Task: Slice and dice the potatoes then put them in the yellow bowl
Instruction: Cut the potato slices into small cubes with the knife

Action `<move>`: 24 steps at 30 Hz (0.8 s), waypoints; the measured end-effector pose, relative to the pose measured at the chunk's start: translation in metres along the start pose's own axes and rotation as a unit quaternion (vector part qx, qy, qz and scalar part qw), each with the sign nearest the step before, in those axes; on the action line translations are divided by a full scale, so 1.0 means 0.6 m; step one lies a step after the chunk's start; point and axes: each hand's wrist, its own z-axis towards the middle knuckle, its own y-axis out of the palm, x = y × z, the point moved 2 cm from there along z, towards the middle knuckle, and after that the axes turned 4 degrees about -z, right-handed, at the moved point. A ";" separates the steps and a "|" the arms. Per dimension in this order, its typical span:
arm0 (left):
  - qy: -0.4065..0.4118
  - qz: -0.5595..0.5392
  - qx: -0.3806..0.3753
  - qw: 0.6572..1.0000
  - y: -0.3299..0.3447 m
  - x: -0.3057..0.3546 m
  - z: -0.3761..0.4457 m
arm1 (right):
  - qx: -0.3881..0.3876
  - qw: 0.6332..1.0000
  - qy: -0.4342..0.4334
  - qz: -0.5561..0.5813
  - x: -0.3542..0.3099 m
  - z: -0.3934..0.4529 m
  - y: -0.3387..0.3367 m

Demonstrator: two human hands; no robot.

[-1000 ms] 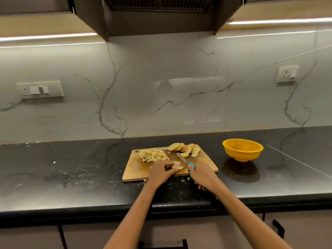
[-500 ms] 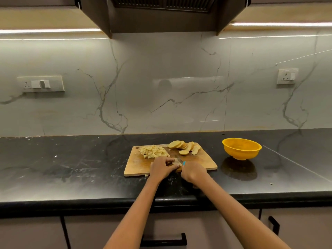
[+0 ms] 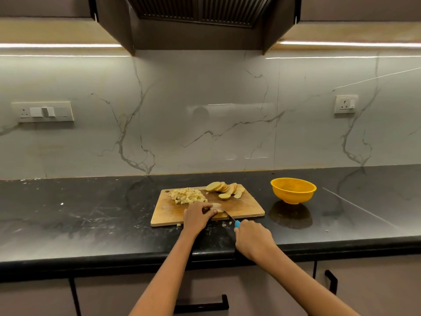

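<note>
since half a second ago the right hand [image 3: 251,239] has drawn back toward the near edge of the tabletop [image 3: 91,215], off the cutting board [image 3: 246,207], so the blue handle of the knife [image 3: 237,223] now shows clear of the board's front edge; before, that hand sat right against the left one. its fingers are clenched around the handle, and the thin blade slants up and left to the piece of potato [image 3: 216,207] under the left hand [image 3: 197,215]. the left hand has barely moved: its fingers curl over that pale slice stack and pin it to the board.

the board is a flat wooden rectangle with rounded corners and a small hole at its far left corner, its surface dusty and scuffed. a loose heap of diced potato [image 3: 188,196], small pale cubes, lies on its far left part. a fanned row of round potato slices [image 3: 225,189] with tan skin edges lies at the far right part. the yellow bowl [image 3: 293,190], smooth glossy plastic and round, stands on the tabletop right of the board, apart from it. a few stray bits [image 3: 224,224] lie on the black, white-flecked stone just in front of the board.
</note>
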 end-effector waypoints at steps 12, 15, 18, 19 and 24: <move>0.004 -0.019 -0.002 1.000 -0.001 -0.003 0.004 | -0.050 0.996 -0.036 0.064 -0.032 0.082 0.013; 0.004 -0.023 -0.002 1.000 0.000 -0.004 0.006 | -0.066 0.995 -0.028 0.063 -0.035 0.085 0.012; 0.008 -0.024 -0.005 1.000 -0.001 -0.005 0.006 | -0.082 0.995 -0.015 0.063 -0.037 0.081 0.007; 0.009 -0.027 -0.006 1.000 -0.001 -0.005 0.007 | -0.100 0.993 -0.006 0.067 -0.040 0.083 0.005; 0.012 -0.026 -0.003 1.000 -0.007 0.002 0.006 | -0.135 0.988 -0.007 0.076 -0.059 0.101 -0.004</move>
